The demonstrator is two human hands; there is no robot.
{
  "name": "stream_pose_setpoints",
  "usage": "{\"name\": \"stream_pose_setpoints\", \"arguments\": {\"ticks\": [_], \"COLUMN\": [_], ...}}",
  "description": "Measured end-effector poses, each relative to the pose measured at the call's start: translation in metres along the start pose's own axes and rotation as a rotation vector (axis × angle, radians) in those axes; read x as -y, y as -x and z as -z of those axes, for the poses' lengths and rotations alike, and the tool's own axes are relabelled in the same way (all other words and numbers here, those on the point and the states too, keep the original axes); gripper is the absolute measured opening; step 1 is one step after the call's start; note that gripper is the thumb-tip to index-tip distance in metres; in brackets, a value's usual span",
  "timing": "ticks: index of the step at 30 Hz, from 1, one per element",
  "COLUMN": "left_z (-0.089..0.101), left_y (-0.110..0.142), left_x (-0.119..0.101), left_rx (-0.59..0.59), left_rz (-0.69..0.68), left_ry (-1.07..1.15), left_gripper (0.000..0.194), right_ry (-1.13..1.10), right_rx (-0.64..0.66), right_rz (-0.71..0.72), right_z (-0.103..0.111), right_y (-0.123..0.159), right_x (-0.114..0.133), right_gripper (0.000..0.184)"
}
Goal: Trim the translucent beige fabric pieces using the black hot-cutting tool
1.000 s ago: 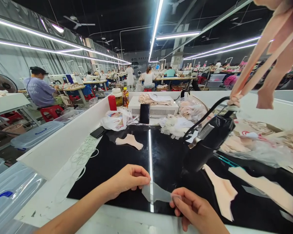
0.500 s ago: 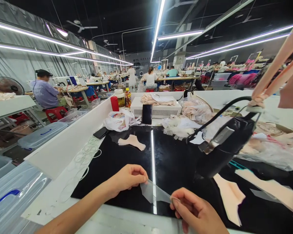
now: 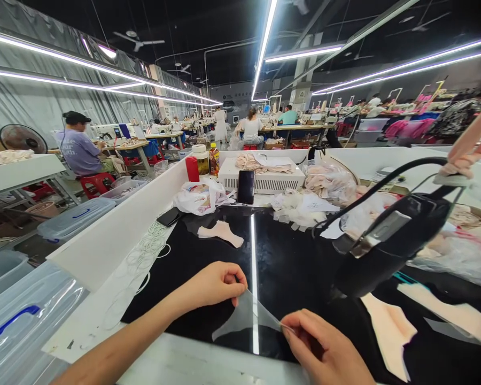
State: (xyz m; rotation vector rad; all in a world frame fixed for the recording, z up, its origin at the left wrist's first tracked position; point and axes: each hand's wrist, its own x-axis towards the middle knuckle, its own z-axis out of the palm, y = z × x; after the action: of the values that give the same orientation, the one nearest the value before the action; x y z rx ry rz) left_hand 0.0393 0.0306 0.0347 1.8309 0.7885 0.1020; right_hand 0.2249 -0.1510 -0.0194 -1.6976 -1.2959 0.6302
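Left hand (image 3: 214,286): at the lower centre of the frame, the fingers (image 3: 240,289) are closing narrowly on the upper edge of the film.
Right hand (image 3: 324,342): at the lower right of centre, the thumb and forefinger are pinching the film's right end.
Film (image 3: 238,321): clear and thin, it is spanning the space between both hands at the lower centre, its upper edge running down to the right and its free corner pointing to the lower left; whether that corner is touching the worktop (image 3: 184,278), I cannot tell.
Pieces: a peach piece (image 3: 221,231) is lying above the left hand; a notched piece (image 3: 390,326) and a long strip (image 3: 444,307) are lying at the lower right.
Black tool (image 3: 393,243): it is leaning at the right of the frame, its lower end looking blurred.
Back edge: a phone (image 3: 246,187) is standing upright in front of a white box (image 3: 264,182), with a white bag (image 3: 200,197) sitting to its left.
Cord (image 3: 154,240): pale loops are lying at the left of the worktop.
Person in purple (image 3: 78,149): sitting at the left of the frame.
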Motion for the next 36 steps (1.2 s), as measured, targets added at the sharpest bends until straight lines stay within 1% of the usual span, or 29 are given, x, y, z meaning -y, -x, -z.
{"name": "stream_pose_setpoints", "arguments": {"ticks": [2,5,10,12,14,15,17,19,20,21,22,24,26,29,32,34,36], "left_z": [-0.005,-0.01,-0.01,-0.01,-0.012,-0.014,-0.018,-0.022,-0.024,-0.025,-0.025,-0.025,-0.023,-0.021,-0.02,-0.02,-0.02], "left_y": [-0.009,-0.018,-0.027,-0.027,-0.025,-0.023,-0.018,-0.015,-0.014,-0.015,-0.016,-0.019,-0.023,-0.026,-0.026,-0.026,-0.026], "left_x": [0.003,0.005,0.013,0.017,0.021,0.023,0.026,0.03,0.033,0.037,0.041,0.049,0.055,0.061,0.062,0.063,0.063], "left_rx": [-0.051,-0.107,-0.22,-0.268,-0.295,-0.297,-0.273,-0.216,-0.208,-0.225,-0.232,-0.245,-0.248,-0.286,-0.327,-0.341,-0.347], "left_rz": [-0.041,-0.109,-0.172,-0.179,-0.192,-0.204,-0.249,-0.326,-0.393,-0.446,-0.469,-0.514,-0.549,-0.583,-0.598,-0.607,-0.618], "left_ry": [-0.09,-0.19,-0.241,-0.245,-0.256,-0.266,-0.293,-0.339,-0.443,-0.522,-0.573,-0.61,-0.609,-0.579,-0.564,-0.563,-0.564], "left_gripper": [0.013,0.01,0.017,0.018,0.018,0.017,0.016,0.014,0.017,0.019,0.022,0.024,0.027,0.03,0.03,0.03,0.029], "right_ry": [0.07,0.175,0.348,0.407,0.482,0.529,0.619,0.662,0.665,0.669,0.688,0.74,0.801,0.887,0.979,1.04,1.092], "right_rx": [-0.014,-0.028,-0.137,-0.123,-0.096,-0.1,-0.162,-0.19,-0.192,-0.192,-0.188,-0.198,-0.232,-0.31,-0.41,-0.452,-0.474], "right_rz": [0.074,0.144,0.265,0.351,0.441,0.473,0.492,0.497,0.492,0.48,0.459,0.409,0.355,0.264,0.185,0.154,0.131], "right_z": [-0.003,-0.008,-0.009,-0.006,-0.005,-0.006,-0.009,-0.011,-0.01,-0.007,-0.001,0.019,0.048,0.098,0.141,0.161,0.173], "right_y": [0.0,0.001,-0.001,-0.002,-0.003,-0.002,0.0,0.004,0.006,0.007,0.009,0.012,0.016,0.021,0.027,0.032,0.036], "right_x": [-0.006,-0.02,-0.042,-0.045,-0.044,-0.043,-0.039,-0.038,-0.037,-0.038,-0.039,-0.043,-0.048,-0.059,-0.076,-0.089,-0.101], "right_gripper": [0.03,0.028,0.03,0.034,0.034,0.033,0.037,0.043,0.044,0.046,0.046,0.044,0.039,0.032,0.037,0.042,0.044]}}
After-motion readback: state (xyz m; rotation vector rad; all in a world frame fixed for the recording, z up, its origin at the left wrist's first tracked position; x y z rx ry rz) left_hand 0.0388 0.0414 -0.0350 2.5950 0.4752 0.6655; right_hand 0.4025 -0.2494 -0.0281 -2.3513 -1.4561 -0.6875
